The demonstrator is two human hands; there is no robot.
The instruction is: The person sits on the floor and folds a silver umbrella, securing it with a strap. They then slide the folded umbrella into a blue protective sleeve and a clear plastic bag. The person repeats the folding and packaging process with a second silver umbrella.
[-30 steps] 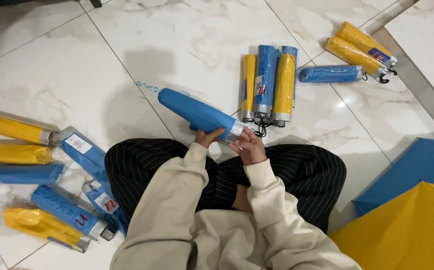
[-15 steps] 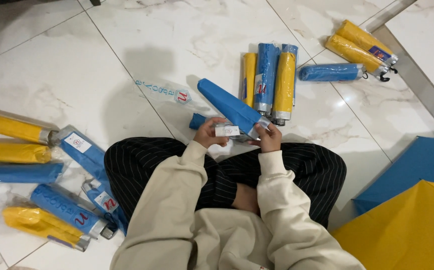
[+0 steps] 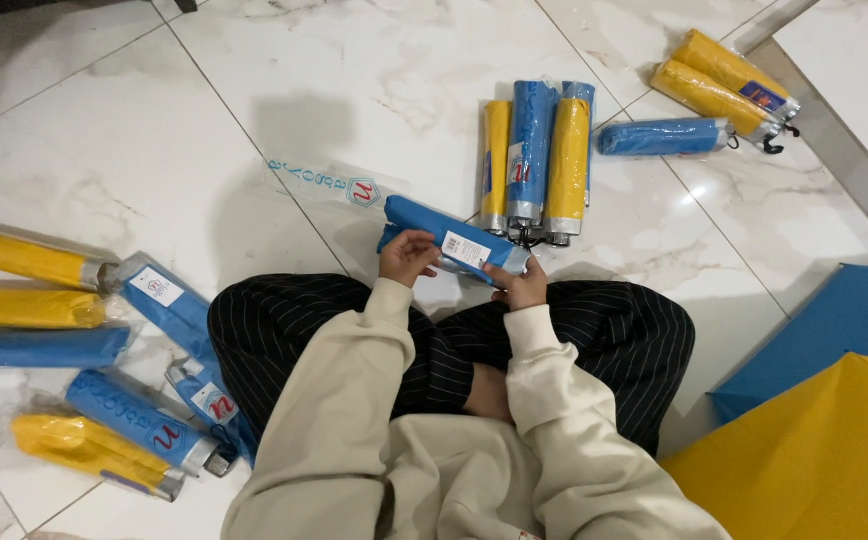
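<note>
Just beyond the grip: bundle of yellow and blue folded umbrellas (image 3: 537, 155); empty clear sleeve (image 3: 339, 185) to its left. Far left: wrapped umbrellas (image 3: 104, 370). Far right: open blue-and-yellow canopy (image 3: 824, 440).

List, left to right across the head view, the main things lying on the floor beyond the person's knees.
Empty clear sleeve → blue folded umbrella held in left hand and right hand → row of upright umbrellas → lone blue umbrella → yellow pair.

Both hands, left (image 3: 406, 256) and right (image 3: 522, 288), grip a folded blue umbrella (image 3: 451, 238) above the marble floor (image 3: 154, 130)
</note>
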